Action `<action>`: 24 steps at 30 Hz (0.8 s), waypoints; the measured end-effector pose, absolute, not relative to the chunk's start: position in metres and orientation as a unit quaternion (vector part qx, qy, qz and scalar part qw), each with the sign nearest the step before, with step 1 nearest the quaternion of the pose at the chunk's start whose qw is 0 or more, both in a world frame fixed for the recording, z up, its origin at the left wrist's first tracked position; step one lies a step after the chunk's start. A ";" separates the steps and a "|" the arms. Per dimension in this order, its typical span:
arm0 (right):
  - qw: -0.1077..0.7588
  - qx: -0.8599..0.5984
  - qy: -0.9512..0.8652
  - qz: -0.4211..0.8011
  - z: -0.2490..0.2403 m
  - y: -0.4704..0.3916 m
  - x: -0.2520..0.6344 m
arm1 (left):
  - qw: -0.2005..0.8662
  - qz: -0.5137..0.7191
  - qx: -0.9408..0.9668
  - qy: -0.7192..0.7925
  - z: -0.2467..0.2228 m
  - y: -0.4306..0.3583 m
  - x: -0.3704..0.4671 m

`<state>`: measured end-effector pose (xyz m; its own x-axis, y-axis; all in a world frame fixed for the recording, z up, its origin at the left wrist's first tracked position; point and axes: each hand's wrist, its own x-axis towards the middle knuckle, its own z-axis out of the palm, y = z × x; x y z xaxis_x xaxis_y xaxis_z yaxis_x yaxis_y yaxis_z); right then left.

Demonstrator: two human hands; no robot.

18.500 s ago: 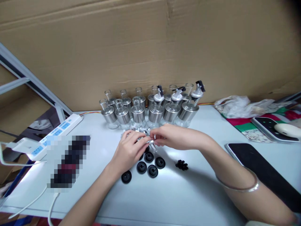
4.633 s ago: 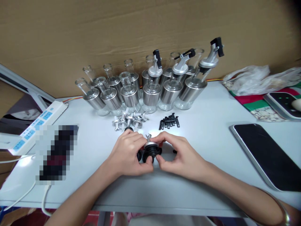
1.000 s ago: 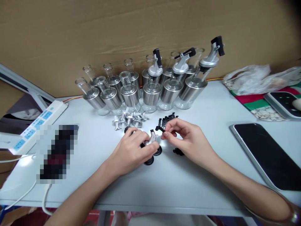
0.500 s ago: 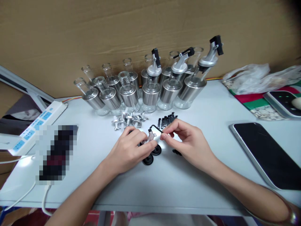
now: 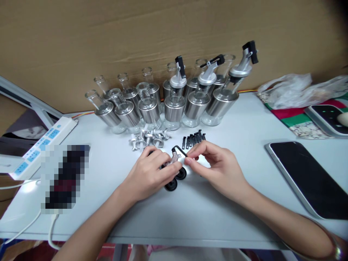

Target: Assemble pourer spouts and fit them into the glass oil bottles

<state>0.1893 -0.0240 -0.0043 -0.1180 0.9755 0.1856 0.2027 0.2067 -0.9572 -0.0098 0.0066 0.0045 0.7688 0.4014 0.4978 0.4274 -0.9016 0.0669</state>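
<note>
My left hand is closed round a silver pourer spout, its narrow tip pointing up beyond the fingers. Pinched between the thumb and fingertips of my right hand is a thin black bent flap. The flap's hooked end meets the tip of the spout. Black round discs lie on the table beside and partly under my left hand. Behind the hands are a heap of silver pourer spouts and a row of small black flaps.
Glass bottles with steel sleeves stand in rows at the back; three carry pourers. A phone lies right, near a plastic bag and a scale-like device. At left are a power strip and a blurred-out device with cables.
My right hand has moved slightly left, bringing the black flap's hooked end onto the spout's tip. My left hand has stayed still with the spout.
</note>
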 end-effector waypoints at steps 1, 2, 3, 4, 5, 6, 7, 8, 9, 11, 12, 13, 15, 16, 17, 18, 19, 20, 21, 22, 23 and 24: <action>0.464 -0.470 -0.625 0.417 -0.004 -0.024 0.189 | 0.028 -0.260 -0.940 -0.221 0.005 0.007 -0.010; 0.463 -0.468 -0.627 0.416 -0.004 -0.025 0.189 | 0.031 -0.260 -0.939 -0.222 0.004 0.007 -0.010; 0.463 -0.467 -0.629 0.415 -0.004 -0.025 0.188 | 0.031 -0.259 -0.939 -0.223 0.004 0.007 -0.010; 0.461 -0.467 -0.630 0.415 -0.005 -0.025 0.188 | 0.031 -0.259 -0.939 -0.224 0.004 0.007 -0.010; 0.460 -0.466 -0.631 0.415 -0.005 -0.025 0.188 | 0.030 -0.262 -0.938 -0.223 0.003 0.006 -0.010; 0.458 -0.466 -0.631 0.417 -0.005 -0.025 0.187 | 0.028 -0.265 -0.938 -0.222 0.003 0.006 -0.010; 0.457 -0.465 -0.631 0.419 -0.005 -0.025 0.187 | 0.023 -0.270 -0.937 -0.222 0.002 0.006 -0.009; 0.458 -0.463 -0.631 0.421 -0.006 -0.025 0.187 | 0.017 -0.274 -0.935 -0.224 0.001 0.006 -0.009; 0.460 -0.460 -0.631 0.423 -0.006 -0.026 0.186 | 0.013 -0.280 -0.932 -0.229 0.000 0.005 -0.009; 0.462 -0.456 -0.630 0.426 -0.006 -0.026 0.186 | 0.002 -0.291 -0.926 -0.242 -0.002 0.005 -0.009; 0.463 -0.455 -0.629 0.427 -0.005 -0.026 0.185 | -0.004 -0.297 -0.922 -0.248 -0.003 0.005 -0.009; 0.463 -0.456 -0.629 0.428 -0.005 -0.026 0.185 | -0.013 -0.301 -0.919 -0.255 -0.004 0.004 -0.010; 0.462 -0.458 -0.628 0.427 -0.005 -0.026 0.184 | -0.034 -0.301 -0.915 -0.267 -0.006 0.004 -0.010; 0.462 -0.458 -0.628 0.426 -0.004 -0.026 0.184 | -0.041 -0.296 -0.914 -0.273 -0.006 0.004 -0.010; 0.462 -0.458 -0.629 0.426 -0.004 -0.026 0.183 | -0.044 -0.291 -0.914 -0.278 -0.006 0.004 -0.010; 0.463 -0.457 -0.629 0.425 -0.004 -0.026 0.183 | -0.043 -0.287 -0.915 -0.281 -0.005 0.004 -0.010; 0.464 -0.457 -0.629 0.425 -0.004 -0.025 0.183 | -0.041 -0.285 -0.915 -0.282 -0.005 0.003 -0.010; 0.465 -0.456 -0.629 0.424 -0.004 -0.025 0.183 | -0.039 -0.284 -0.915 -0.283 -0.005 0.003 -0.009; 0.465 -0.457 -0.629 0.424 -0.004 -0.025 0.183 | -0.040 -0.284 -0.914 -0.286 -0.004 0.003 -0.009; 0.464 -0.457 -0.629 0.424 -0.004 -0.025 0.183 | -0.042 -0.284 -0.913 -0.289 -0.004 0.002 -0.009; 0.464 -0.457 -0.630 0.424 -0.004 -0.026 0.183 | -0.045 -0.283 -0.912 -0.293 -0.004 0.002 -0.008; 0.463 -0.456 -0.630 0.426 -0.004 -0.026 0.183 | -0.046 -0.282 -0.911 -0.297 -0.003 0.002 -0.008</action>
<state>0.1827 -0.0262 -0.0037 -0.1561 0.9684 0.1943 0.1807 0.2214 -0.9583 -0.0083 0.0017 -0.0033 0.6643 0.5679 0.4861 0.5155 -0.8189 0.2522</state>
